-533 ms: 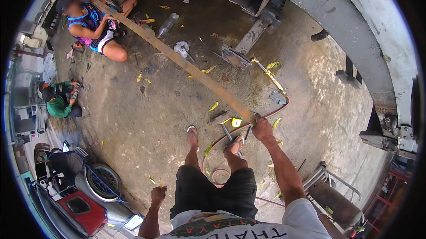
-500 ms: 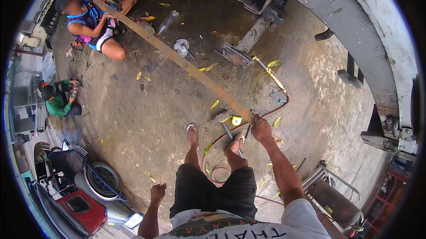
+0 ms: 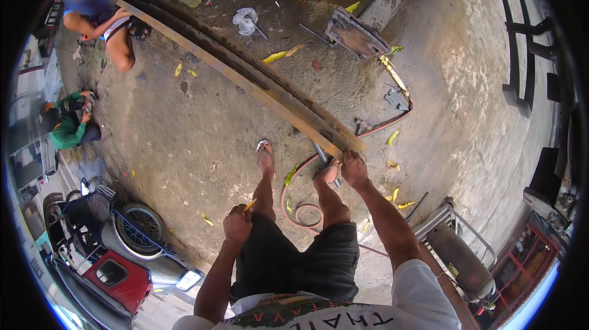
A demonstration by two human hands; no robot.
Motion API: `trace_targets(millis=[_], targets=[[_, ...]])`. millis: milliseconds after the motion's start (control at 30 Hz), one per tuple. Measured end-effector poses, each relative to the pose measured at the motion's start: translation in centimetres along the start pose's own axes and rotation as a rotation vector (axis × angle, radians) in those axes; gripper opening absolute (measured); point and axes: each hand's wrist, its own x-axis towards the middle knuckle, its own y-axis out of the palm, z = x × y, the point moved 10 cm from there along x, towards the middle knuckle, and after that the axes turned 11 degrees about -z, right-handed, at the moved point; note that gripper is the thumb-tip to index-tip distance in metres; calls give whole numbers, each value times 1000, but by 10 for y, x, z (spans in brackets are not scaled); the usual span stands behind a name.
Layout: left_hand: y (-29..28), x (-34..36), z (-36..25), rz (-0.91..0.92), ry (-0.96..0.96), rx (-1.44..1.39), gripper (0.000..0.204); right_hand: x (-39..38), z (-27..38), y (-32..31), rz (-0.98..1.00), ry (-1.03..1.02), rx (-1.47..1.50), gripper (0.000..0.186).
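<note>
My right hand (image 3: 356, 169) grips the near end of a long, rusty steel beam (image 3: 233, 75) with a grooved profile, slanting up to the left. A seated person (image 3: 86, 14) at upper left holds its far end. My left hand (image 3: 238, 224), lower and apart from the beam, is closed on a thin yellow stick (image 3: 250, 205), perhaps a pencil. Below the beam's near end lie metal tubes (image 3: 320, 153) beside my right foot (image 3: 328, 173), partly hidden.
A red hose (image 3: 308, 213) coils by my feet toward a torch (image 3: 392, 75). A heavy steel post (image 3: 386, 14) lies upper right. A second person (image 3: 64, 127) crouches left, above a motorcycle with sidecar (image 3: 116, 278). A gas cylinder on a cart (image 3: 457, 262) stands lower right.
The beam has turned to show its dark groove, and its near end moved slightly left and down. My left hand has risen toward it. The view has shifted, and the yellow tape measure is hidden.
</note>
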Motion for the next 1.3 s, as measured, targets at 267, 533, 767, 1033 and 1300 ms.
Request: trace_targets(millis=[267,533,767,1033,1300], targets=[[90,-2,-58,115,388,116,25,22,-17,72,30,-74,-38,29],[114,12,-92,-13,681,209,28,63,-49,135,134,-39,-121,36],[155,27,-104,20,638,147,31,83,-93,183,136,21,-175,61],[181,36,-101,108,563,123,37,115,-122,182,132,94,-221,44],[187,42,-105,154,551,142,33,134,-136,185,199,156,-269,41]])
